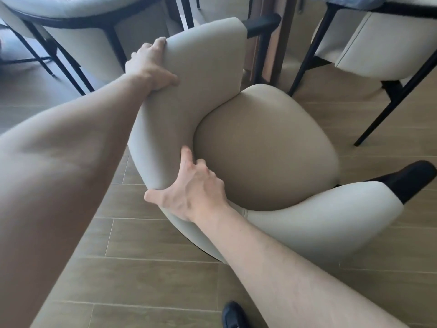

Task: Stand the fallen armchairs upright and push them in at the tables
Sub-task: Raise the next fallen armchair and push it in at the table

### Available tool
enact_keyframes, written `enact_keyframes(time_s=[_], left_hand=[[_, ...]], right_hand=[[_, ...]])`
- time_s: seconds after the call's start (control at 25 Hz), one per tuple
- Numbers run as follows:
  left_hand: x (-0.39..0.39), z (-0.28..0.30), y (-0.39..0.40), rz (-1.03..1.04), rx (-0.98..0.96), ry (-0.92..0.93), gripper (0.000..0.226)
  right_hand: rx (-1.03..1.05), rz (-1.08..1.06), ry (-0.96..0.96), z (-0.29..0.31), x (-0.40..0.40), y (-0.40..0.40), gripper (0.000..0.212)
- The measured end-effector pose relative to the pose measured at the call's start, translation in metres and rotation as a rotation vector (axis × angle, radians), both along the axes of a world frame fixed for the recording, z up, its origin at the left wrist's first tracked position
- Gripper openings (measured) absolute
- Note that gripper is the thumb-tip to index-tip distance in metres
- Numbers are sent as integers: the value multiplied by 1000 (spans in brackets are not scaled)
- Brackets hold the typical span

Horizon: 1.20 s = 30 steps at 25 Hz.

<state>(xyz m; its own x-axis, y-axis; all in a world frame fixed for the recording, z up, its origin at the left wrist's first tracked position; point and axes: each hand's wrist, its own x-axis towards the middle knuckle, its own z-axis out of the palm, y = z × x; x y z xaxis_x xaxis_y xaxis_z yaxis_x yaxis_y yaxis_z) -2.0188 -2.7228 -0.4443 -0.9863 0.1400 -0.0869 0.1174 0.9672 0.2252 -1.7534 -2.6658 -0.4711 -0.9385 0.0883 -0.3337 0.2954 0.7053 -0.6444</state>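
A cream armchair (264, 147) with a curved wrap-around backrest, a tan round seat and black armrest tips fills the middle of the view, its seat facing up towards me. My left hand (149, 65) grips the upper left edge of the backrest, fingers over the rim and thumb on the inside. My right hand (191, 192) grips the near lower curve of the same backrest, fingers spread over its edge beside the seat. A dark wooden table leg (267, 43) stands just beyond the chair's far armrest.
Another cream armchair (71, 24) on black legs stands at the upper left, and a third (378, 43) at the upper right, its black legs reaching down to the floor. The floor is wood-look tile (142, 268). My dark shoe (233, 316) shows at the bottom.
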Motion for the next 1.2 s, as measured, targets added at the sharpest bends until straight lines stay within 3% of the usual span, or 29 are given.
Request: enact_keyframes(time_s=[0.2,0.44,0.56,0.68,0.8,0.92,1.04,1.2], left_hand=[[-17,-25,-24,43,-2,-58,95],[-13,-35,-35,33,-26,1,85],[-7,-37,-30,38,-62,95,80],[5,-39,-27,65,-101,130,75],[25,-42,-25,111,-175,91,84],[43,-42,-21,180,-243,58,90],[67,-29,-16,292,-273,-14,99],[102,-19,-8,390,-254,-52,112]], right_hand=[[-10,65,-31,-10,-22,-9,111],[-49,185,-100,-6,-14,-2,105],[-18,354,-103,-4,7,57,85],[205,512,-184,1,54,155,70],[356,547,-205,6,79,227,75],[352,576,-108,-2,81,246,80],[357,733,20,-4,86,250,96],[518,960,149,-8,87,265,113]])
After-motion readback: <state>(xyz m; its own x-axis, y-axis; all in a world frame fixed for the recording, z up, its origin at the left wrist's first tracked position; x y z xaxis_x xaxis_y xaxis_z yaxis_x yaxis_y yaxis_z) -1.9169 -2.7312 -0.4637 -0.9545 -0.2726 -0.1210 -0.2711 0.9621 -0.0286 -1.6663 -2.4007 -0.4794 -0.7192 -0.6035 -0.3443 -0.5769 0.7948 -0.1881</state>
